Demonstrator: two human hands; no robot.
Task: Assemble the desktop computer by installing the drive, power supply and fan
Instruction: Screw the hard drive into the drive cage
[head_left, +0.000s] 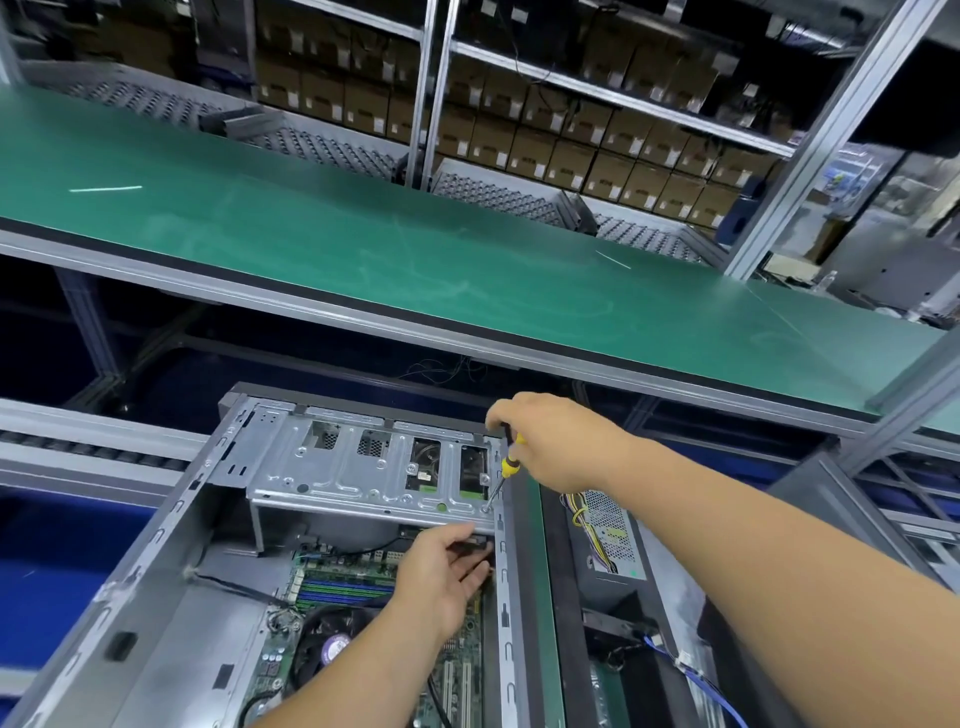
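Observation:
An open grey computer case (171, 551) lies below me with its motherboard (343, 587) exposed. A silver drive cage (358, 467) spans the case's far end. My right hand (550, 441) grips a yellow-and-black screwdriver (506, 465); its tip rests on a screw at the cage's near right corner. My left hand (441, 577) reaches under the cage's right end, fingers straight, touching a dark part there. A CPU fan (332, 644) sits on the board. A power supply (608, 535) with yellow wires lies to the right, outside the case.
A green-topped bench shelf (363, 234) runs across above the case. Stacked cardboard boxes (545, 135) fill racks behind. A blue cable (696, 680) lies at the lower right beside the power supply. Aluminium frame posts (810, 156) stand at the right.

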